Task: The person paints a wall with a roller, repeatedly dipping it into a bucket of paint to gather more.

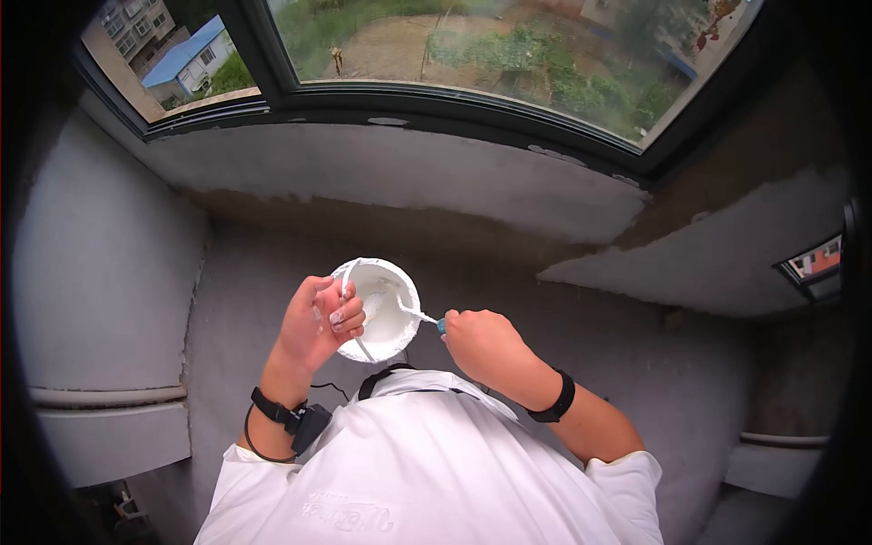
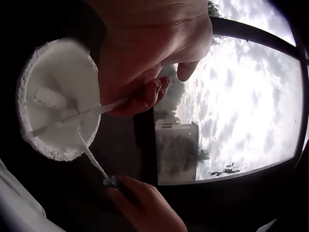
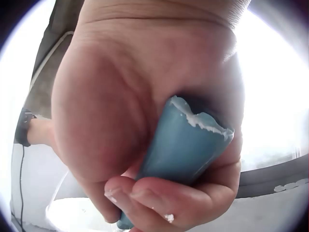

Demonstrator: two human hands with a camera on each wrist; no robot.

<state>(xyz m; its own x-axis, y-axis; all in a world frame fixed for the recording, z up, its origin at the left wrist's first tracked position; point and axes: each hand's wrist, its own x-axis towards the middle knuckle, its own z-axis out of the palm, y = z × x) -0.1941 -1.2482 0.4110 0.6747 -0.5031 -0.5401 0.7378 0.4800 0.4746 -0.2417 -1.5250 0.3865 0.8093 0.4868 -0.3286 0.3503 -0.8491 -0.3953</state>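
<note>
White bucket (image 1: 397,338), rim crusted; left fingers (image 1: 349,317) curled round bail (image 1: 348,274), right fingers (image 3: 169,193) round smeared blue handle (image 3: 181,147)

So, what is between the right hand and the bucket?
A white shaft lies there, from the blue handle in the right hand into the bucket, seen in the head view.

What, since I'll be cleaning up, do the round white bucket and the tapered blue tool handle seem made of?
The bucket looks like matt plastic, judging by its thin round wall, though crusted white paste hides much of it. The handle seems smooth plastic, perhaps rubber, from its soft sheen.
</note>
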